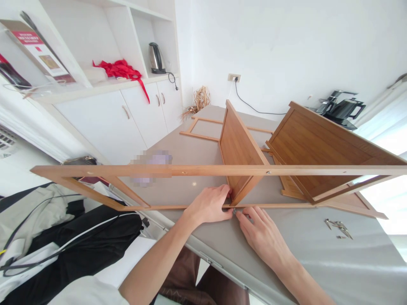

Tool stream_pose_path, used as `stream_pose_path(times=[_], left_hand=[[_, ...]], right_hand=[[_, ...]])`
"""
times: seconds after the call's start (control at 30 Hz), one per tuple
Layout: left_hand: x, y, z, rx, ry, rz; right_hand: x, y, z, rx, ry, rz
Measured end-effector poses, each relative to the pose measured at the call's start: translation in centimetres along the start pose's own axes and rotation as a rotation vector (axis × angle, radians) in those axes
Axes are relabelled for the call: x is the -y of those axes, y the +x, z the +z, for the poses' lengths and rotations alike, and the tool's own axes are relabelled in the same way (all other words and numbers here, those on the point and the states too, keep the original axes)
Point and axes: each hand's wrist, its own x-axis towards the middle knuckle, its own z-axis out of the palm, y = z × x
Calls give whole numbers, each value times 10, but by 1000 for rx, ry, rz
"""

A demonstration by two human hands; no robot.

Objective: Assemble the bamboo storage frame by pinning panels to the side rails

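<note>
Wooden frame (203, 170) on edge, right grip (265, 231) pinching fastener (234, 211).

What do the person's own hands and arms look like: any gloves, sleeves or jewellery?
The left hand and right hand are bare: no gloves, rings or watch show. A pale grey sleeve shows at the upper end of the left arm; the right forearm is bare to the picture's edge.

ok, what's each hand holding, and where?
Left hand: frame's lower rail, where it meets the panel. Right hand: small screw, seemingly pinched; exact spot too small to tell.
</note>
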Motion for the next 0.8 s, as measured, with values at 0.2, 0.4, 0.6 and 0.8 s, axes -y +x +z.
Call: stream_pose_path(times=[0.2,0.4,0.6,0.8], left_hand=[[1,1,1,-13,2,13],[0,0,0,0,2,1],[-2,0,-2,15,-21,-7],[-1,0,-2,7,-7,-3]], right_hand=[[2,1,-1,-8,-10,-1],[2,2,-1,-14,5,10],[3,5,-4,-38,101,54],[7,7,-5,-70,140,87]])
